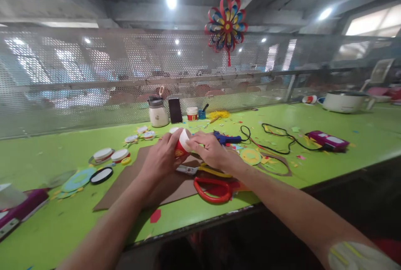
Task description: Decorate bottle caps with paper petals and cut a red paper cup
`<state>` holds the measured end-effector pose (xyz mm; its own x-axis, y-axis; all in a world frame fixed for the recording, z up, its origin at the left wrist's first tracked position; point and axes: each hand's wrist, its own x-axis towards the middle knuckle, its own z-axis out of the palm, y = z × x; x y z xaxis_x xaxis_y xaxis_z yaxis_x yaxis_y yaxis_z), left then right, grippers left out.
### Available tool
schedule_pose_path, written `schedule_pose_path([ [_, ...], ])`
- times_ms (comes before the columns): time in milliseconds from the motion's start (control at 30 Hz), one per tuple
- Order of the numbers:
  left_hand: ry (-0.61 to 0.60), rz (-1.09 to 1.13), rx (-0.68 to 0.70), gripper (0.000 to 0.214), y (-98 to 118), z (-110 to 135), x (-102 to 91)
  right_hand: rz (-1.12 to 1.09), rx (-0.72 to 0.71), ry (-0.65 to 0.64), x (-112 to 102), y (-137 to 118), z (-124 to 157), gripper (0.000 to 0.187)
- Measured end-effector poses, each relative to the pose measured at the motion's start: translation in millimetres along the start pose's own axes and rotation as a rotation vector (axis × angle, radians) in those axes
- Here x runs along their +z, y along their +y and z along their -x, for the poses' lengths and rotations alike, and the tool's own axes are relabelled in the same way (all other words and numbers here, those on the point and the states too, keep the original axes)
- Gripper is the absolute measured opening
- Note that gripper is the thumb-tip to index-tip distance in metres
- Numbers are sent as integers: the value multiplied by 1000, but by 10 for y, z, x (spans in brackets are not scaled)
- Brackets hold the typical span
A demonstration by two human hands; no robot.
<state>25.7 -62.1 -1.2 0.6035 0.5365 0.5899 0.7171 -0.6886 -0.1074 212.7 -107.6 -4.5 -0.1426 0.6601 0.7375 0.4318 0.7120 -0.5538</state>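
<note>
Gripping a red-and-white cup (182,143) between left hand (163,157) and right hand (210,150), above cluttered cardboard (131,182).

The left hand (161,158) hides much of what seems a red cup (182,145), its print too blurred to read.

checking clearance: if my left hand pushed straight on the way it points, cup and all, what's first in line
Likely the red-banded tub by the mesh: the left hand, holding the cup with the right hand, points that way. Depth is unclear, so only a guess.
</note>
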Motion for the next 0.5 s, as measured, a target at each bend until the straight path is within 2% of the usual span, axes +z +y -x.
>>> schedule_pose_path([
  [100, 15, 61, 12, 66, 37, -10, 43, -45, 37, -23, 18, -24, 27, 35],
  [200, -5, 139, 15, 67, 26, -8, 106, -64, 77, 22, 34, 8, 39, 37],
  [367, 24, 166, -54, 72, -131, 5, 123, -70, 155, 270, -80, 126, -24, 37],
  [433, 50, 228, -158, 73, -193, -13, 96, -82, 201, 363, -183, 213, -74, 39],
  [500, 85, 337, -325, 73, -243, -47, 73, -109, 266, 438, -298, 337, -129, 39],
])
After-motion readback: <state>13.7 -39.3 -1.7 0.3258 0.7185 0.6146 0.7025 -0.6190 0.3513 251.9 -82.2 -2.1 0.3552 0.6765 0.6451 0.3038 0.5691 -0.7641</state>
